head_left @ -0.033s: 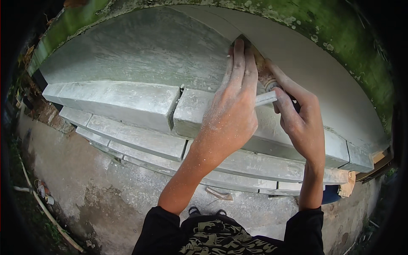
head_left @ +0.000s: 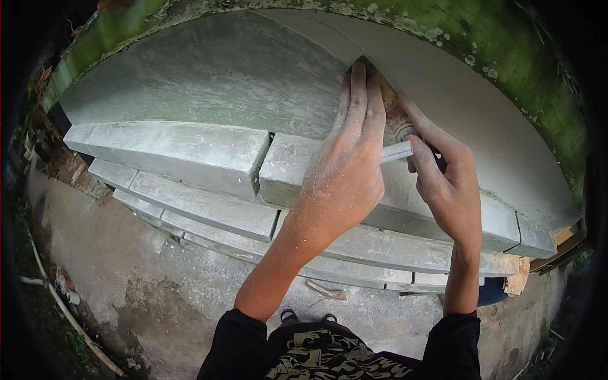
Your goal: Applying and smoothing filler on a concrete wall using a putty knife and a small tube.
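Because the scraper (head_left: 395,113) at one o'clock looks light, stiff and perhaps dust-slippery, we judge its handle (head_left: 441,163) the best hold; our right hand (head_left: 451,187) curls round it, while our left hand (head_left: 347,164), nearly flat, presses its blade (head_left: 365,61) near the wall (head_left: 209,69)

Left hand (head_left: 347,155): 3 fingers (head_left: 359,92) outstretched; right hand (head_left: 451,174) partly curled.

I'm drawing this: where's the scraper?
In the head view, the scraper is above and right of centre, gripped by the right hand, the left hand touching it.
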Motion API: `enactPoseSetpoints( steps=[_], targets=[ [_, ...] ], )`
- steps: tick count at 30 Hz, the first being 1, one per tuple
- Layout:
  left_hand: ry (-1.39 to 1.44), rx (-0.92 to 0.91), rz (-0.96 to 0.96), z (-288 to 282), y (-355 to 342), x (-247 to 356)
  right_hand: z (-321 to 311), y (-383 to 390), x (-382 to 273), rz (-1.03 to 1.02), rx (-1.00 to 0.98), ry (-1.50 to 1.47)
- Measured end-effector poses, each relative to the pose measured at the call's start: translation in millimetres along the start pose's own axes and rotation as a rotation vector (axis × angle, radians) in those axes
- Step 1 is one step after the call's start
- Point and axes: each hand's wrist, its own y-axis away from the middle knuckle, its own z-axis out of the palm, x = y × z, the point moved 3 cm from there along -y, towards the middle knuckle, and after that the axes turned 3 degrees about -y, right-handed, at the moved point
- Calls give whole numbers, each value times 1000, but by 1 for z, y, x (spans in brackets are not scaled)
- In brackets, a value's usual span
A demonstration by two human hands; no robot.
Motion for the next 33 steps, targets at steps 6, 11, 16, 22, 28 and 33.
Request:
enactPoseSetpoints(
  steps=[6,11,16,22,28,33],
  targets=[
    [22,-36,-4,-3,0,0,-7,13,6,218,-166,-228],
    [6,-62,7,1,3,3,-10,28,7,271,-58,-448],
    [-22,-59,25,1,1,4,-6,29,3,267,2,-279],
    [0,-45,-14,5,4,9,-7,24,5,193,11,-198],
    [-48,-52,-3,1,1,8,-2,26,-1,241,-7,-292],
    [-48,-63,-24,1,-3,8,-7,19,2,215,-8,-276]
  ],
)
